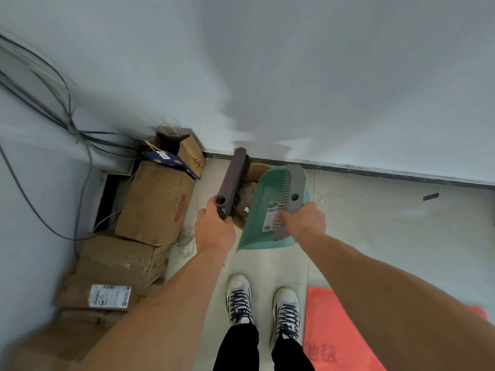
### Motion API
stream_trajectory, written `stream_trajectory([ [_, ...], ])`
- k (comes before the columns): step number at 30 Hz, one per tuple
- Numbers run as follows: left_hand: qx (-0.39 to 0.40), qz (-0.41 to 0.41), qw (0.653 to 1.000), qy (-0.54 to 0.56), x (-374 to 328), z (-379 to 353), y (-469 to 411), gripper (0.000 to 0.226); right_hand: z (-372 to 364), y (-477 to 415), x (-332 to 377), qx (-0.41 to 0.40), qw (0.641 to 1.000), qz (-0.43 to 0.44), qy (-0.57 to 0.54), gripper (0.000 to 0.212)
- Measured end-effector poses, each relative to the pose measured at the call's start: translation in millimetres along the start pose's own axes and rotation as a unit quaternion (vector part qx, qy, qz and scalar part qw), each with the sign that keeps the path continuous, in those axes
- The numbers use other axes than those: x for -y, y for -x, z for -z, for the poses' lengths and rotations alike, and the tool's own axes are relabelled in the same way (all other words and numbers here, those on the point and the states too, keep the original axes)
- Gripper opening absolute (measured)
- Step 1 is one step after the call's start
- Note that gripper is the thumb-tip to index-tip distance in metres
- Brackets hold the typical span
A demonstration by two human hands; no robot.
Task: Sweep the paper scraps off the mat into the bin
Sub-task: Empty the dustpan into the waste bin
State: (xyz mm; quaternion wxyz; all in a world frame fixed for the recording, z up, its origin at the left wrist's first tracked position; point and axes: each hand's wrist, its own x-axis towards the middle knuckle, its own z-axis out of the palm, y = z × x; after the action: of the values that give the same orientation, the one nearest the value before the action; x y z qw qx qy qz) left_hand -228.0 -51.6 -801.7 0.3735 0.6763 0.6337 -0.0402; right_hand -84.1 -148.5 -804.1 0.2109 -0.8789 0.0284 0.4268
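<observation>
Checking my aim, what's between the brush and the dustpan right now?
In the head view, the bin's open mouth with crumpled paper shows between brush and dustpan.

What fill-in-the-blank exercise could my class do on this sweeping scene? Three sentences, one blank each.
1. The left hand grips the dark ____ by its handle.
2. The right hand tips the ____ dustpan over the yellow-rimmed bin.
3. The pink mat lies on the tiled floor beside the person's ____ shoe.

Missing words: brush; green; right
</observation>
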Motion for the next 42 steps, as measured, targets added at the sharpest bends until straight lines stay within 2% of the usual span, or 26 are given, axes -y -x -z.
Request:
stream_trajectory([
  [7,-0.017,-0.035,0.999,-0.002,-24.7,26.7,18.2,0.052,23.0,23.2,8.1,0.026,1.0,0.002,-0.008,0.033],
  [15,-0.031,-0.058,0.998,-0.021,-25.1,38.9,29.9,0.049,37.5,40.5,4.6,0.0,0.999,0.036,0.003,0.03],
  [19,-0.03,-0.052,0.998,0.002,-26.8,50.0,38.4,0.05,50.7,50.1,9.7,0.004,0.996,0.08,0.025,0.029],
  [23,-0.041,-0.066,0.997,0.004,-27.2,53.7,42.3,0.048,50.5,52.3,16.9,-0.046,0.988,0.139,0.054,0.023],
  [30,-0.047,-0.073,0.996,0.004,-2.4,48.3,31.6,0.053,35.9,29.1,29.3,-0.076,0.974,0.161,0.141,0.034],
  [37,-0.036,-0.037,0.999,0.003,32.1,38.1,24.5,0.051,18.4,4.7,18.8,-0.087,0.978,0.128,0.143,0.023],
  [42,-0.034,-0.029,0.999,-0.001,45.9,29.8,12.5,0.055,-3.1,-2.8,18.3,-0.082,0.968,0.158,0.178,0.026],
])
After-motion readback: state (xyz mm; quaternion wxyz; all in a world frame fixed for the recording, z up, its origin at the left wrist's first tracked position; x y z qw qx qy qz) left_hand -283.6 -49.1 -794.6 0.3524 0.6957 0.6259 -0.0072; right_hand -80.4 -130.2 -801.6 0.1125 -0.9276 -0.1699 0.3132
